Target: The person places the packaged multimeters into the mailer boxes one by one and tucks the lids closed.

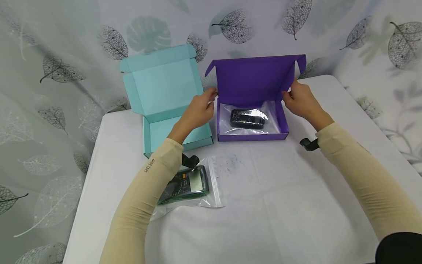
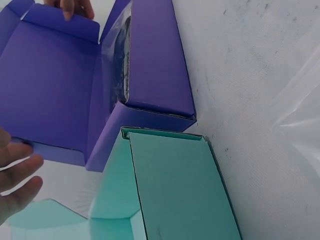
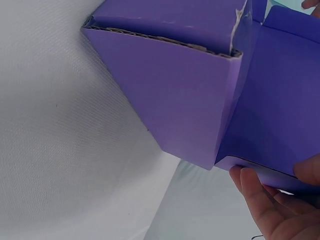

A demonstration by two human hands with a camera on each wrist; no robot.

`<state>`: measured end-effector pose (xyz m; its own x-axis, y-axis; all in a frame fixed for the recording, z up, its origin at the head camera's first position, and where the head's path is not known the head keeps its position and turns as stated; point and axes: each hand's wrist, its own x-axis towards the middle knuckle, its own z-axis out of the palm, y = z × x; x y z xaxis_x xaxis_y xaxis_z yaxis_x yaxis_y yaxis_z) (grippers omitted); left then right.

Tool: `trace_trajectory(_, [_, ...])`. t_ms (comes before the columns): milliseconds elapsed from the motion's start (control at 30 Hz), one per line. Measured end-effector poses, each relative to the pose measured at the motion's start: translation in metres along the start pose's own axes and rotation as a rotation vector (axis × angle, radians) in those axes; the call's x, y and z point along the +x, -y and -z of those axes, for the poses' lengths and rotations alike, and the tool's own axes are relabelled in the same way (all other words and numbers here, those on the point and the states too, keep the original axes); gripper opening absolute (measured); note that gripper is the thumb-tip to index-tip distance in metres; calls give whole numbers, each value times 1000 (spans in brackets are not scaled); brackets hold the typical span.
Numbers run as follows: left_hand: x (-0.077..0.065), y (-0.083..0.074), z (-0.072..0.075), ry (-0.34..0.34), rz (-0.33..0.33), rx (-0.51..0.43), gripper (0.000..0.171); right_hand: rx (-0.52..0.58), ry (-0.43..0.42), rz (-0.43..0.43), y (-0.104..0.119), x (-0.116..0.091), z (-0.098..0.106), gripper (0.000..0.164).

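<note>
A purple cardboard box [image 1: 253, 138] stands with its lid raised, holding a black device [image 1: 247, 118] in a clear plastic bag [image 1: 225, 119]. My right hand [image 1: 302, 101] pinches the right side flap of that lid, thumb on the inner face and fingers outside, as the right wrist view shows. At the opposite flap is my left hand [image 1: 201, 107], its fingers loosely extended and fingertips right at the flap's edge. Below the left hand sits a mint-green box [image 1: 165, 84], lid up, its visible inside bare.
A zip bag [image 1: 215, 187] with a dark multimeter [image 1: 194, 181] lies on the white-covered table [image 1: 263, 205], partly hidden by my left sleeve. A leaf-patterned curtain [image 1: 263, 33] hangs right behind the boxes. The two boxes stand close side by side.
</note>
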<state>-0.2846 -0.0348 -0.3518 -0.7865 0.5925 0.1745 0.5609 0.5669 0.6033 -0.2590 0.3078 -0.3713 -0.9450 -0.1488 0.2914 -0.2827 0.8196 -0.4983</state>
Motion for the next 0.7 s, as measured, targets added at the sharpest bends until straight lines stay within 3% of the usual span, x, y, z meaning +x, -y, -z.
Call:
trace_trajectory(433, [-3, 2, 0, -6, 29, -5, 42, 10, 10, -3, -2, -3, -3, 32])
trace_trajectory(700, [-5, 1, 2, 26, 48, 1, 44, -2, -23, 23, -3, -4, -5, 26])
